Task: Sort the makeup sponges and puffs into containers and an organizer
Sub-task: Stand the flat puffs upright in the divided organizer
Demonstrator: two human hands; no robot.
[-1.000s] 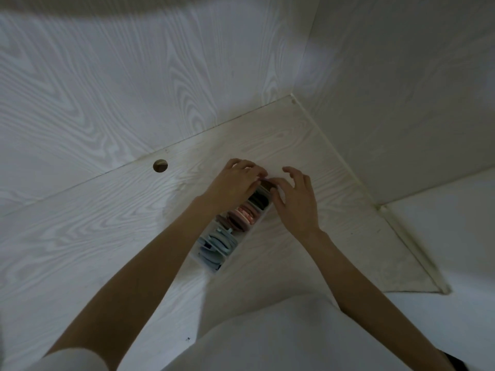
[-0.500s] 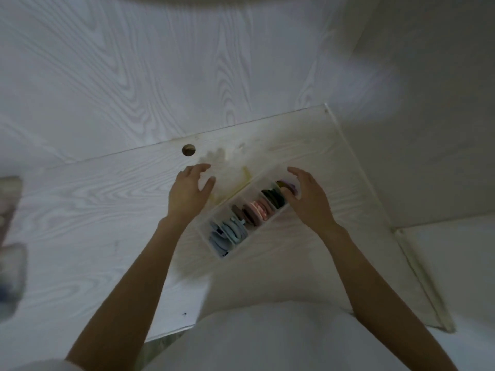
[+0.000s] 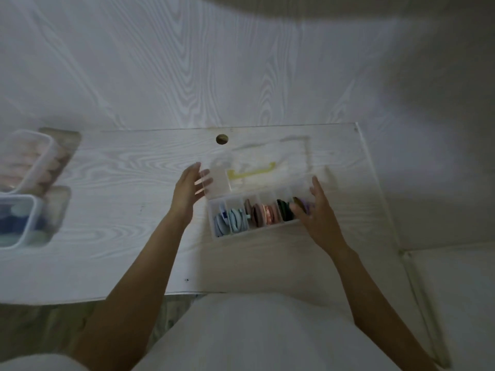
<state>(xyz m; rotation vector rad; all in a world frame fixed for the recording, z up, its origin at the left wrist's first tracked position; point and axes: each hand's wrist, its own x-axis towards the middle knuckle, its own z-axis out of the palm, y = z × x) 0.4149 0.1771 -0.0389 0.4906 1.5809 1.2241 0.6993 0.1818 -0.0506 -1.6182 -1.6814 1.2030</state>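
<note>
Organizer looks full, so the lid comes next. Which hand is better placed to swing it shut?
Probably the left hand: its fingers already touch the open clear lid, while the right hand rests at the organizer's end.

no readable text, no labels, no brands, no numbers on anything in view

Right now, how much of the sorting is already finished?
Mostly done, it seems. The organizer holds puffs grouped by colour, and two containers at the desk's left edge look filled. Both hands, left hand and right hand, are open beside the organizer; its clear lid is up. Probably only closing remains.
</note>
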